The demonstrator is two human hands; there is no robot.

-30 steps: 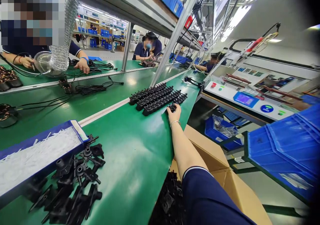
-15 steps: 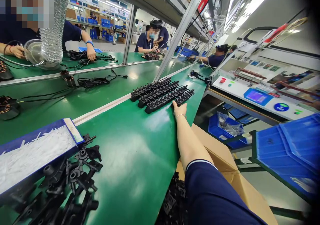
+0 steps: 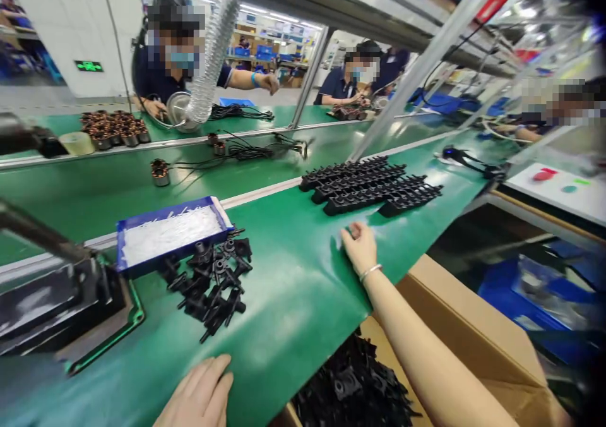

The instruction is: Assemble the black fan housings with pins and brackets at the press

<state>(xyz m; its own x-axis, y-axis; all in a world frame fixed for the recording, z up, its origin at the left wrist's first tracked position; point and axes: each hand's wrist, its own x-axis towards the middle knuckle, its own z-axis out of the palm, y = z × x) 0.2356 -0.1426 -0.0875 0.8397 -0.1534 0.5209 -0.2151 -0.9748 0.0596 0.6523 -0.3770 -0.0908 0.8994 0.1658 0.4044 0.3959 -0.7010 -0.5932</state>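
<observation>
My right hand (image 3: 360,247) hovers low over the green belt (image 3: 293,288), fingers loosely curled and nothing visible in them, a short way in front of the rows of black plastic parts (image 3: 372,186). My left hand (image 3: 199,396) lies flat on the belt's near edge with fingers stretched out and empty. Beyond it lies a loose pile of black parts (image 3: 213,282), beside a blue tray of white pieces (image 3: 170,230). Below the belt edge a cardboard box (image 3: 473,332) holds more black parts (image 3: 353,386).
A black metal fixture (image 3: 57,300) stands at the left on the belt. Copper-wound coils (image 3: 113,129) and black cables (image 3: 250,152) lie on the far belts. Co-workers (image 3: 175,67) sit across. A control panel (image 3: 558,190) and blue bins (image 3: 534,282) are at the right.
My right hand has pulled back from the rows of black parts toward me. The view swung left, bringing my left hand, the coils and the fixture into sight.
</observation>
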